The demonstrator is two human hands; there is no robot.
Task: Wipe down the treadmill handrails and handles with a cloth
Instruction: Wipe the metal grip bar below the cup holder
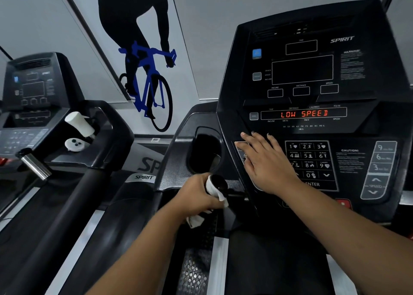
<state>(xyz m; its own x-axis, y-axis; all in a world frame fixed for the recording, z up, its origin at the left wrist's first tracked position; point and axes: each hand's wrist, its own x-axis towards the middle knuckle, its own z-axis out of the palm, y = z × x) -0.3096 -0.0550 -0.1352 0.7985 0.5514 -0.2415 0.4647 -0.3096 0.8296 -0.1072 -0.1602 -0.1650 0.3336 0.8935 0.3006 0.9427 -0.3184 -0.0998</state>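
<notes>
From the head camera, the left hand [199, 194] is curled tight around a white cloth [211, 185], and the cloth is wrapped around a short black handle [220, 181] on the treadmill. The round dark end of the handle pokes out past the thumb side of this hand. A loose bit of the cloth hangs down under the hand. Just above the left hand is a deep black cup holder [205, 149]. The right hand [266, 160] is to the right of the left hand and a little higher. It lies flat on the control panel [234, 71] with its fingers straight and spread, holding nothing. Just right of this hand is a number keypad [312, 158]. Above its fingertips, red letters [304, 114] say LOW SPEED. Far to the left of both hands stands another treadmill [35, 89], with a white bottle [79, 122] lying tilted on its tray. Up above the left hand, a picture of a bike rider [145, 60] is on the wall.
</notes>
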